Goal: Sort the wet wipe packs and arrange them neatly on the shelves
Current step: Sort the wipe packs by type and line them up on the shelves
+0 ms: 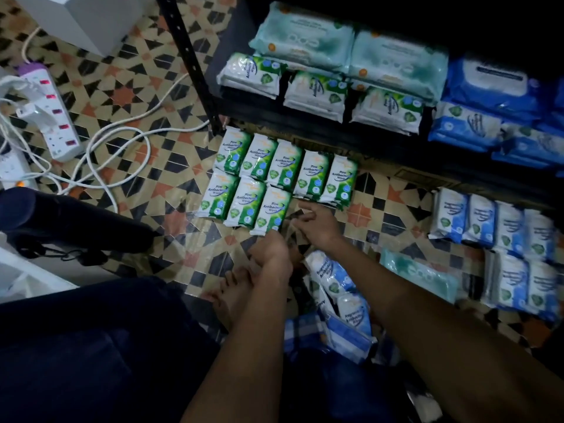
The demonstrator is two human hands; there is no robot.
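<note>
Green-and-white pine antibacterial wipe packs (276,175) lay in two rows on the patterned tile floor (128,87), five in the far row and three in the near row, directly beyond both hands. Left hand (268,254) was held at the near corner of the third near-row pack (270,210); its fingers were curled, but whether they gripped the pack's edge could not be told. Right hand (317,222) lay just right of that pack, fingers loosely bent and pointing left toward it, holding nothing visible. Nearer than the right hand, beneath its forearm, lay a loose heap of blue-and-white wipe packs (338,294). Well to the right of both hands, blue-and-white packs (500,239) stood in rows on the floor, with a pale teal pack (418,273) between them and the heap. Beyond the hands, the black shelf (305,129) held green, teal and blue packs. Far left of the left hand lay a white power strip (55,117).
</note>
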